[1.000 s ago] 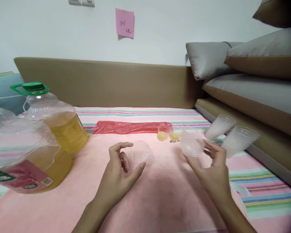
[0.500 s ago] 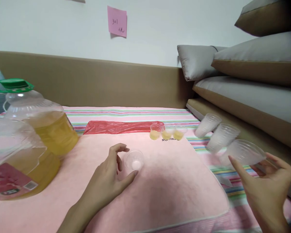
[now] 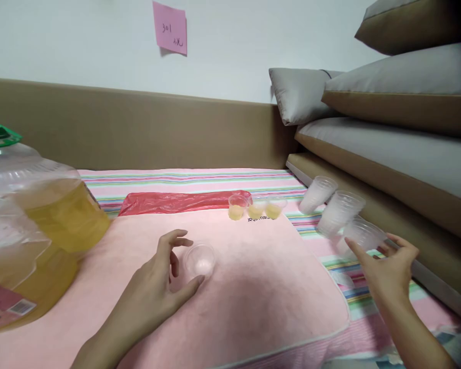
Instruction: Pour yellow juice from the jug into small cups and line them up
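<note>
My left hand (image 3: 165,274) rests over the pink cloth, its thumb and fingers apart and curved loosely about the near-left side of a small clear plastic cup (image 3: 200,260). The thumb tip overlaps the cup's front; whether it touches is unclear. To the right, my right hand (image 3: 390,266) grips a tilted stack of clear plastic cups (image 3: 363,236) between thumb and fingers, part of it hidden by the hand. Beside this lie another stack of plastic cups (image 3: 340,212) and a farther cup stack (image 3: 318,195). Three cups with yellow liquid (image 3: 236,211) stand in a row at the cloth's far edge.
Large clear jugs of yellow liquid (image 3: 65,210) stand at the left, one green-capped. A red plastic bag (image 3: 176,202) lies along the far edge of the pink cloth (image 3: 253,307). Grey-and-brown cushions (image 3: 392,143) are piled at the right. A brown backboard (image 3: 157,133) stands behind.
My right hand has moved away from me and left with its cup stack, closer to the other stacks. My left hand stays by the single cup. The view has shifted slightly right.
</note>
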`<state>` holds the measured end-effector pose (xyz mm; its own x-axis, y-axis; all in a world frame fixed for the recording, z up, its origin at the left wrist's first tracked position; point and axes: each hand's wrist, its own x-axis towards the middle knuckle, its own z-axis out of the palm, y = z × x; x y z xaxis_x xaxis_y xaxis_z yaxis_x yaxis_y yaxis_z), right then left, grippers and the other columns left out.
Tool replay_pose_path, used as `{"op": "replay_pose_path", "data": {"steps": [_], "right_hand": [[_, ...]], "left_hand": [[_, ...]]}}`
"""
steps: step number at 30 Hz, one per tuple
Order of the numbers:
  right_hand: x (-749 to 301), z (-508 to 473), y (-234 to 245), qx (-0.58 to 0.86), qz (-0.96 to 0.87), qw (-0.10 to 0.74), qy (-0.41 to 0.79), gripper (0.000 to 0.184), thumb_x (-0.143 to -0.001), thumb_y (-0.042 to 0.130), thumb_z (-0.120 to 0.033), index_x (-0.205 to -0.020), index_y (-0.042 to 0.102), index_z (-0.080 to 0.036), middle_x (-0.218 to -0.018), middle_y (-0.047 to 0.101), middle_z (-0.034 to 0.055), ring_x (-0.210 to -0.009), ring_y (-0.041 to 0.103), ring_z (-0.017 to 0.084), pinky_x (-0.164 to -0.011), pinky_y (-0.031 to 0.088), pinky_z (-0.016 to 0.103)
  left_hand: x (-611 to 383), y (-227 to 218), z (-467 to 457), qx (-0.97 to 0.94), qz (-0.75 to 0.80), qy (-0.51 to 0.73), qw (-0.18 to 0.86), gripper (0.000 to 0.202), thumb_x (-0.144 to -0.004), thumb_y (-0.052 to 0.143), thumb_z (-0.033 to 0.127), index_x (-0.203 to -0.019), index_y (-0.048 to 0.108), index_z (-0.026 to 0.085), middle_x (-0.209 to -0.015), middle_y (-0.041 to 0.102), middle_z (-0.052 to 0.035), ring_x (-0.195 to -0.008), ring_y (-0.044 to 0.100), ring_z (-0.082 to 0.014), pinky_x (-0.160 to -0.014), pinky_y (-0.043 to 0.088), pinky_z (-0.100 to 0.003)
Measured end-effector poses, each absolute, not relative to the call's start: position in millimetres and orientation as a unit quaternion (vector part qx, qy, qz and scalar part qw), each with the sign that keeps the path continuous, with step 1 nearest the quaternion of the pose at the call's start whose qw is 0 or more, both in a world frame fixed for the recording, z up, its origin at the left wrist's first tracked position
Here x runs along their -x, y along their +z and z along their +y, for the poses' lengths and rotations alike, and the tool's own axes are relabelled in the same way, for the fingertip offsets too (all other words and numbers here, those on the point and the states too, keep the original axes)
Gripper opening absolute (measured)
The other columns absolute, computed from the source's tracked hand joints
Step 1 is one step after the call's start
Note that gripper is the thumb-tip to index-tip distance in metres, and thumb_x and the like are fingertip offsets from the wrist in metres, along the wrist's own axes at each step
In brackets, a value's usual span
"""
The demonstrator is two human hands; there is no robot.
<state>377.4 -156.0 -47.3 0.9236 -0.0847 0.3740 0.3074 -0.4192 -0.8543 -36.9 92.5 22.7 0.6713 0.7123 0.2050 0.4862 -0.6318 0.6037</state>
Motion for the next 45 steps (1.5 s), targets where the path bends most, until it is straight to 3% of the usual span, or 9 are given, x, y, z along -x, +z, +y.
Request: {"op": "replay_pose_path", "data": {"steps": [8, 16, 32, 35, 38, 41, 43, 45], "right_hand": [[-378.1, -157.7, -42.0, 0.832, -0.055, 0.524, -0.177, 0.092, -0.042, 0.093, -0.051, -0.114, 0.040, -0.028, -0.102, 0.062, 0.0128, -0.082, 0.065, 0.035, -0.071, 0.047, 0.048], [-376.4, -156.3, -41.5, 0.830, -0.062, 0.526, -0.178, 0.092, -0.042, 0.092, -0.049, -0.113, 0.037, -0.029, -0.107, 0.063, 0.0155, -0.104, 0.066, 0.038, -0.076, 0.049, 0.047], [-386.8, -159.5, -54.9, 0.816, -0.097, 0.539, -0.186, 0.106, -0.036, 0.101, -0.052, -0.118, 0.039, -0.029, -0.108, 0.060, 0.0163, -0.103, 0.066, 0.041, -0.078, 0.052, 0.052], [-389.2, -160.6, -55.2, 0.822, -0.093, 0.531, -0.186, 0.109, -0.037, 0.102, -0.051, -0.123, 0.040, -0.028, -0.112, 0.061, 0.0205, -0.105, 0.066, 0.042, -0.081, 0.055, 0.054], [-384.4, -161.5, -47.1, 0.795, -0.139, 0.523, -0.276, 0.115, -0.036, 0.099, -0.065, -0.130, 0.046, -0.022, -0.127, 0.057, 0.0278, -0.117, 0.061, 0.046, -0.094, 0.053, 0.061], [-362.0, -155.8, -29.5, 0.740, -0.218, 0.491, -0.405, 0.109, -0.054, 0.089, -0.076, -0.136, 0.055, -0.013, -0.134, 0.053, 0.0311, -0.122, 0.057, 0.048, -0.102, 0.049, 0.065], [-334.9, -144.2, -15.3, 0.711, -0.269, 0.505, -0.410, 0.093, -0.071, 0.084, -0.070, -0.138, 0.058, -0.011, -0.132, 0.056, 0.0280, -0.119, 0.059, 0.046, -0.100, 0.051, 0.066], [-301.5, -125.8, -2.6, 0.686, -0.315, 0.546, -0.363, 0.068, -0.083, 0.079, -0.058, -0.134, 0.061, -0.017, -0.132, 0.057, 0.0193, -0.119, 0.060, 0.041, -0.102, 0.051, 0.063]], "left_hand": [[36.5, 23.7, 90.7, -0.878, 0.339, 0.204, 0.271, 0.071, -0.089, 0.067, 0.055, -0.145, 0.026, 0.040, -0.132, 0.061, -0.0055, -0.077, 0.065, -0.0182, -0.070, 0.059, -0.036], [35.5, 20.9, 91.4, -0.871, 0.351, 0.200, 0.281, 0.072, -0.089, 0.065, 0.060, -0.146, 0.026, 0.041, -0.131, 0.062, -0.0048, -0.076, 0.065, -0.0180, -0.070, 0.058, -0.036], [36.0, 24.3, 89.9, -0.869, 0.354, 0.192, 0.287, 0.072, -0.088, 0.066, 0.063, -0.145, 0.026, 0.042, -0.134, 0.060, -0.0048, -0.077, 0.065, -0.0188, -0.073, 0.057, -0.038], [35.5, 25.7, 89.0, -0.868, 0.353, 0.197, 0.288, 0.070, -0.089, 0.065, 0.063, -0.144, 0.029, 0.041, -0.134, 0.061, -0.0039, -0.076, 0.064, -0.0179, -0.072, 0.056, -0.037], [34.3, 26.9, 88.0, -0.863, 0.353, 0.212, 0.293, 0.064, -0.092, 0.062, 0.063, -0.143, 0.033, 0.040, -0.136, 0.060, -0.0034, -0.074, 0.063, -0.0166, -0.072, 0.054, -0.035], [31.9, 27.3, 88.6, -0.841, 0.362, 0.255, 0.310, 0.047, -0.098, 0.052, 0.063, -0.135, 0.044, 0.035, -0.125, 0.064, -0.0026, -0.075, 0.061, -0.0170, -0.071, 0.051, -0.034], [30.4, 27.2, 90.6, -0.819, 0.375, 0.290, 0.322, 0.038, -0.101, 0.045, 0.062, -0.122, 0.053, 0.031, -0.107, 0.066, -0.0008, -0.077, 0.059, -0.0183, -0.071, 0.047, -0.034], [29.5, 26.9, 93.5, -0.800, 0.381, 0.328, 0.329, 0.036, -0.103, 0.043, 0.061, -0.104, 0.057, 0.027, -0.091, 0.062, 0.0009, -0.077, 0.057, -0.0188, -0.070, 0.043, -0.033]]}}
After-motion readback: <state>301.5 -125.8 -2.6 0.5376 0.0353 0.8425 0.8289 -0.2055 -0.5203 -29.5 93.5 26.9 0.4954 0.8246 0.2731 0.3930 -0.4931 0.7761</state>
